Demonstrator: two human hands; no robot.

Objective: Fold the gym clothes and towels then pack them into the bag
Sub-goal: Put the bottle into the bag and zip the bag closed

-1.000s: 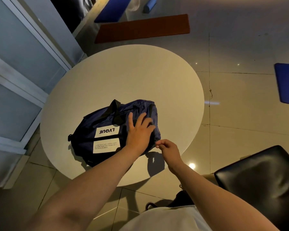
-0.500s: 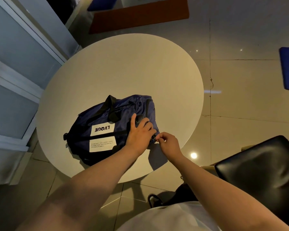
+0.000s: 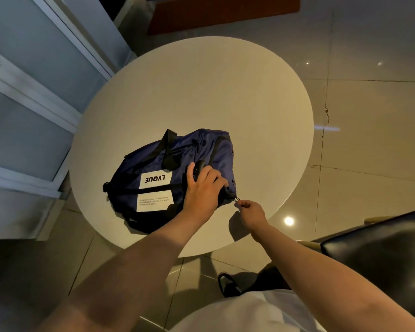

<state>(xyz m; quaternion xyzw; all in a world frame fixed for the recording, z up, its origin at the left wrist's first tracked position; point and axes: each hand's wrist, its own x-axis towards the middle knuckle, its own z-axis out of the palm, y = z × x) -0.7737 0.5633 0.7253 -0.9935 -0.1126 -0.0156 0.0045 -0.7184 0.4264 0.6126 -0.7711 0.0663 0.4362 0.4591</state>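
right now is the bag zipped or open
Looks shut: no gap shows on the bag, and the right hand pinches the zipper pull at its end.

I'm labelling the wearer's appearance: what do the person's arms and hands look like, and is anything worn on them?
Both forearms are bare, with no sleeves reaching them. The left hand and right hand have no gloves, and no watch, bracelet or ring shows. A white fabric top shows below.

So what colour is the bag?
The bag is dark blue, with black straps and white labels. The head view shows it best.

Lower label (image 3: 155,202) print on bag (image 3: 216,152) is illegible
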